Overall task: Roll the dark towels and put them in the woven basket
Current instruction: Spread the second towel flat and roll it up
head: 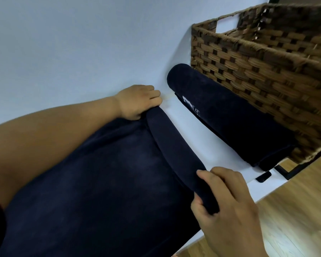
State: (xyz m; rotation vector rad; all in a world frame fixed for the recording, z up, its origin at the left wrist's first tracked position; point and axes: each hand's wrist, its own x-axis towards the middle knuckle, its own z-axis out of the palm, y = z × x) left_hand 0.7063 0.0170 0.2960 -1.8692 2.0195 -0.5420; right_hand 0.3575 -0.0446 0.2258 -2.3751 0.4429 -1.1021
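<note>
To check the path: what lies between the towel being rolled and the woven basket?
In the head view: next to the towel being rolled, a bare strip of white table, then a finished towel roll beside the woven basket.

Both hands grip a partly rolled dark towel (100, 182) on a white table (189, 127): left hand (139, 102) at the far end, right hand (228, 206) at the near; another rolled towel (220, 112) lies against the woven basket (267, 67)

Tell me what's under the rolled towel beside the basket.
The rolled towel lies on flat dark cloth bearing a white label, on the white table. The roll covers most of that cloth, so its layers cannot be counted.
</note>
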